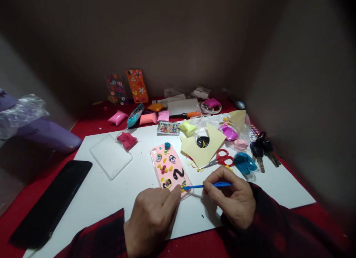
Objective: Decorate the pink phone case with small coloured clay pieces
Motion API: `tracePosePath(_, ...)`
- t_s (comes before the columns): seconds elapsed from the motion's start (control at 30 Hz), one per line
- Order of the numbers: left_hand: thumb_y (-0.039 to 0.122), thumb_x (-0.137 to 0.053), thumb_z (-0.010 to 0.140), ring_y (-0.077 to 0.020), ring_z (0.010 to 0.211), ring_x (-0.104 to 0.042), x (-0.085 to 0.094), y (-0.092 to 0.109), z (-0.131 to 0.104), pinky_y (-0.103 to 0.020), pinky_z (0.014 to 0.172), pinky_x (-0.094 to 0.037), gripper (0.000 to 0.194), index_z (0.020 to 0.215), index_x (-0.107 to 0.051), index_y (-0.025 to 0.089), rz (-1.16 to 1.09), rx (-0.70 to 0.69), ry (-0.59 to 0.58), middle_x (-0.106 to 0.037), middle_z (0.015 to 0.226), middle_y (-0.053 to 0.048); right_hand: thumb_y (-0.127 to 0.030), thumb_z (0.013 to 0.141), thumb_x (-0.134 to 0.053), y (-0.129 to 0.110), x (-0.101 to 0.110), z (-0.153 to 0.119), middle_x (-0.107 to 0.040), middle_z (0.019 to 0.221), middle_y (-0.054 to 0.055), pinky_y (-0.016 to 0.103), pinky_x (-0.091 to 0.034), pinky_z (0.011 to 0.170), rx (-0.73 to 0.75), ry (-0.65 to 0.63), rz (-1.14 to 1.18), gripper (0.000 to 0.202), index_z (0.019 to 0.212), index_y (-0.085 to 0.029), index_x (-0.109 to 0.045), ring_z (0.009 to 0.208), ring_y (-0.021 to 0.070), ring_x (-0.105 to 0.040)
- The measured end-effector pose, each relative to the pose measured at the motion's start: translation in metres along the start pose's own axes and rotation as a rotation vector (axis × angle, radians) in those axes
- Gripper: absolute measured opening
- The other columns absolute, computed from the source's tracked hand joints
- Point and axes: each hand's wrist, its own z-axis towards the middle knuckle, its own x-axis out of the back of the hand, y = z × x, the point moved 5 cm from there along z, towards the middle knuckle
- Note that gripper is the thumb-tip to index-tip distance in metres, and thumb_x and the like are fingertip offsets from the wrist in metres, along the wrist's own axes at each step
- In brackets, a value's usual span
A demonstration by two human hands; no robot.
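Note:
A pink phone case (171, 174) lies on the white board, decorated with small coloured clay shapes, among them a black curved piece (178, 173) and yellow drops. My left hand (151, 213) is closed at the case's near end, fingertips pressed on its edge; the thumb side is partly hidden. Between the thumb and fingers of my right hand (232, 198) is a thin blue modelling tool (196, 186). Its tip touches a yellow-and-blue clay piece (183, 184) at the lower right of the case, close to my left fingertip.
Red scissors (222, 158), cut yellow paper (203, 154) and keys (260, 154) lie right. Clay packets, including a crimson one (127, 140), surround the board (111, 198). A clear case (111, 158) and dark phone-like slab (52, 202) lie left. An orange case (137, 85) stands behind.

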Motion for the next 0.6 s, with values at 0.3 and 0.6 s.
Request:
tracePosePath(0.3,0.016,-0.05,0.088,-0.0136,0.045,-0.04,-0.0005,-0.0005,0.002,-0.03,0.044,-0.023,0.016,0.101,-0.059,0.013,-0.005,-0.009,-0.025,-0.046,0.054,0.003,-0.029,0.075,-0.062,0.001,0.0,0.0002,-0.054,0.047,-0.003,0.019,-0.035,0.033,-0.008,-0.003,-0.005,0.018,0.06,-0.02,-0.055,0.036,0.0087,-0.045)
tracePosePath(0.6,0.013,-0.05,0.086,-0.0126,0.045,-0.038,-0.0014,-0.0028,0.0004,-0.03,0.045,-0.022,0.014,0.097,-0.059,0.013,-0.01,0.022,-0.05,-0.046,0.055,0.003,-0.03,0.075,-0.062,-0.0002,0.0003,0.0005,-0.056,0.048,-0.002,0.019,-0.033,0.033,0.015,0.005,-0.012,0.02,0.06,-0.02,-0.056,0.036,0.0085,-0.045)
